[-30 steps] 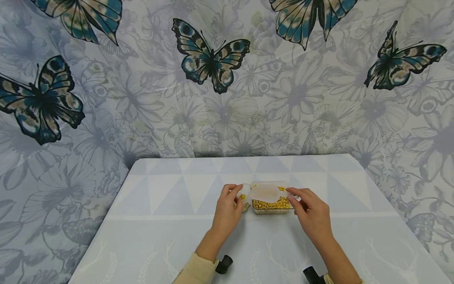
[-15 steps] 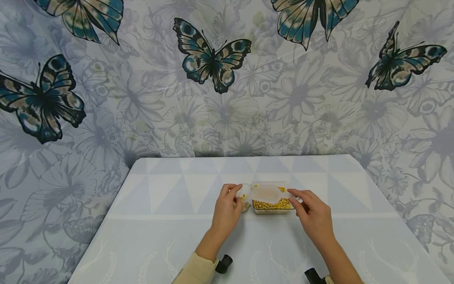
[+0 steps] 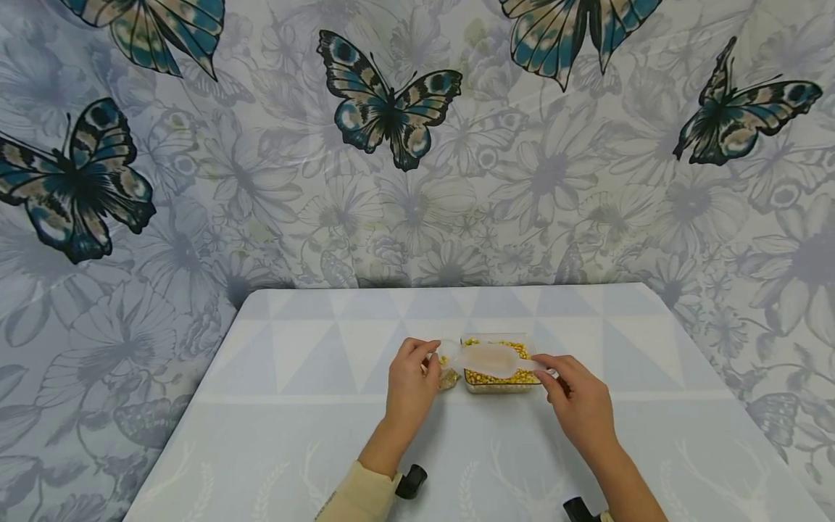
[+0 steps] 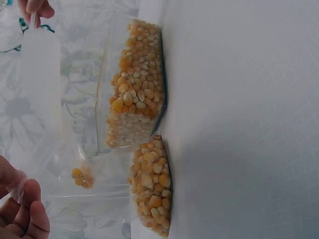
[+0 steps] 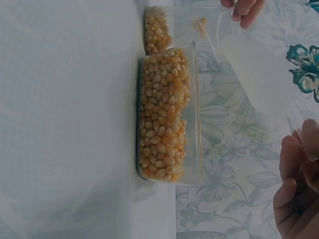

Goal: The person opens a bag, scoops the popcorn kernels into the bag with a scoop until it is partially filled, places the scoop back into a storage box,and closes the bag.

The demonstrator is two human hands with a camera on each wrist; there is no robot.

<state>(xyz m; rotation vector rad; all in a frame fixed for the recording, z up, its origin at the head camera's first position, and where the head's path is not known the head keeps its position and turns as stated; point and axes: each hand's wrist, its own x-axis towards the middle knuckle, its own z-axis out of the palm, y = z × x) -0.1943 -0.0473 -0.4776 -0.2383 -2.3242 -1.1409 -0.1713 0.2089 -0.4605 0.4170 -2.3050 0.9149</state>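
Note:
My left hand (image 3: 414,380) pinches the edge of a clear plastic bag (image 4: 107,199) between thumb and fingers. Corn kernels (image 4: 152,186) fill the bag's bottom, which rests on the table. A few more kernels (image 4: 82,178) show higher up inside it. With my right hand (image 3: 582,399) I grip the thin handle of a translucent white scoop (image 3: 491,360). The scoop points left, its front end at the bag's mouth, above a clear rectangular container (image 5: 198,119) of corn kernels. Whether anything lies in the scoop cannot be made out.
The container stands right beside the bag on a pale patterned table (image 3: 313,435). Behind the table's far edge hangs a butterfly-print cloth (image 3: 274,181). A black wrist device (image 3: 412,482) sits at the left cuff, another (image 3: 577,510) at the right.
My right hand and the scoop have shifted slightly right and down, showing more of the container's corn behind the scoop. My left hand has moved a little to the left.

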